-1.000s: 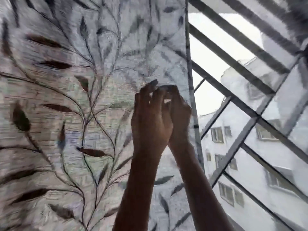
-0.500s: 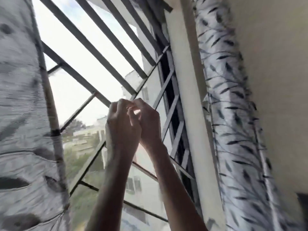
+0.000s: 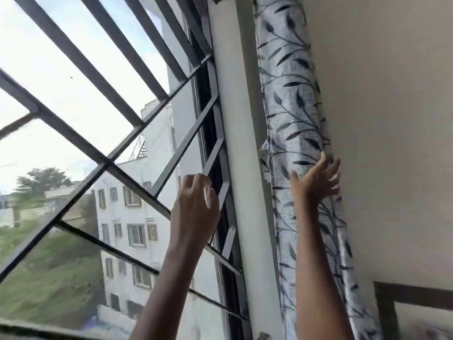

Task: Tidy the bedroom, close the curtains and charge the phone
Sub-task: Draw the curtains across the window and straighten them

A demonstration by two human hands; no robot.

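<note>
The curtain [image 3: 289,94], pale grey with a dark leaf-and-stem print, hangs gathered into a narrow column right of the frame's centre. It runs from the top edge down to the bottom, between the white window jamb [image 3: 235,143] and the bare cream wall [image 3: 380,119].

The right hand [image 3: 316,177] is raised against the curtain about halfway up the frame. Its fingers are spread wide and straight, slightly blurred, and the fingertips reach over the curtain's right edge toward the wall. It grips nothing. Whether the palm presses the fabric or only lies in front of it I cannot tell.

The left hand [image 3: 196,209] is lifted in the middle of the frame, in front of the dark metal window grille [image 3: 103,163]. Its fingers are loosely curled with a gap between them and the thumb, and it holds nothing. It is well apart from the curtain, with the jamb between them.

The grille's bars cross the left half of the frame at a slant. Through them show bright sky, a white multi-storey building [image 3: 127,217], a tree [image 3: 41,177] and a grassy slope. A dark frame edge [image 3: 382,303] sits in the lower right corner.
</note>
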